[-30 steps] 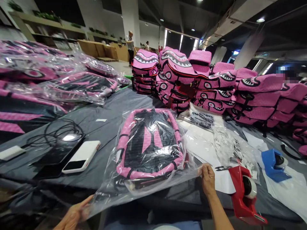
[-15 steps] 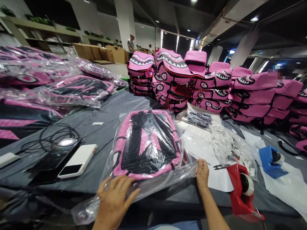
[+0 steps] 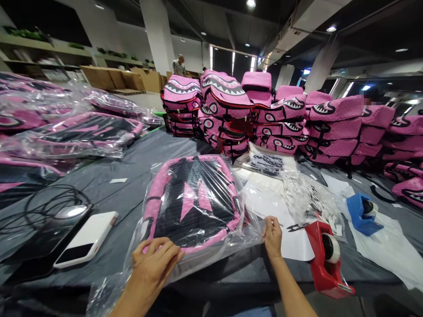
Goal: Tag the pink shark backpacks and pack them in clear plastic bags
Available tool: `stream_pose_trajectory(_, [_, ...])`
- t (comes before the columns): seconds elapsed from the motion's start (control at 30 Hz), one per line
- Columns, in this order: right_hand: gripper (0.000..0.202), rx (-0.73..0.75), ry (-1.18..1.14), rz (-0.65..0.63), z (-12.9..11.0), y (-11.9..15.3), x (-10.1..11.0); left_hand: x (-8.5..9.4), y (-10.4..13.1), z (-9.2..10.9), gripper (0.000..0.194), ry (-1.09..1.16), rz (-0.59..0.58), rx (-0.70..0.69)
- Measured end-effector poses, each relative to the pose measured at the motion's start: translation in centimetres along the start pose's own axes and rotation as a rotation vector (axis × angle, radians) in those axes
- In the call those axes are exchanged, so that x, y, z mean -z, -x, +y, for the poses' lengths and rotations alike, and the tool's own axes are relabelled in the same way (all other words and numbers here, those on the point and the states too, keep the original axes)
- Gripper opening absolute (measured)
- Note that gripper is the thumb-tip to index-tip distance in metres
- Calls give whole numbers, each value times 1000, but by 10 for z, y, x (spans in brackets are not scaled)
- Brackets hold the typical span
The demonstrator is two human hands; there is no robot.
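Nearest: left hand [image 3: 152,264] lies palm-down over the near-left edge of a clear plastic sleeve [image 3: 231,250], fingers bent; cannot tell whether it grips or only presses. Right hand [image 3: 272,233] pinches the sleeve's near-right corner between thumb and fingers. Pink-and-black backpack [image 3: 194,202] lies flat inside the sleeve, on the dark-covered table [image 3: 132,176], just beyond and between the hands.

Right of the right hand: red tape dispenser [image 3: 325,275], small snips [image 3: 295,228] beside it; blue tape dispenser [image 3: 360,215] farther off. Left: white device [image 3: 86,240] near a coiled black cable [image 3: 54,198].

Beyond: bagged backpacks [image 3: 82,132] at left, stacked pink backpacks [image 3: 224,105] at centre and right. Farthest: cardboard boxes [image 3: 109,79], and a person [image 3: 179,67] behind the stacks.
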State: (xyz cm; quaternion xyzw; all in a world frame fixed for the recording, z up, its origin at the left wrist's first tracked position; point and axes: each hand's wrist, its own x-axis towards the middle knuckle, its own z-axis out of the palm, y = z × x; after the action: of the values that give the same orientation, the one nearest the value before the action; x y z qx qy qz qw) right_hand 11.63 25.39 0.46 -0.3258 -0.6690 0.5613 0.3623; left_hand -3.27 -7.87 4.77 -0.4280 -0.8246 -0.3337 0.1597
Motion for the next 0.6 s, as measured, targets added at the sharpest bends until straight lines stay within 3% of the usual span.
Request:
stream_pose_trajectory(0.17, [54,21,74,-21,0,-14,-11,3,-26,-11,42,264,-327,220])
stream_pose_trajectory(0.27, [57,-7,104,-21,-4,-18,-10,6,-33,-8,48,318,-370,279])
stream_pose_trajectory(0.33, [58,-13,115,17,-13,-15,5,7,-34,-6,52,339,-370,291])
stream_pose_trajectory(0.43, [57,42,199,124,-36,4,57,6,-33,-6,56,349,-364,299])
stream_pose_trajectory(0.53, [55,157,545,337,-60,35,132,5,-31,-8,57,362,-377,308])
stream_pose_trajectory(0.6, [61,118,790,461,-67,54,178,5,-30,-9,57,377,-385,314])
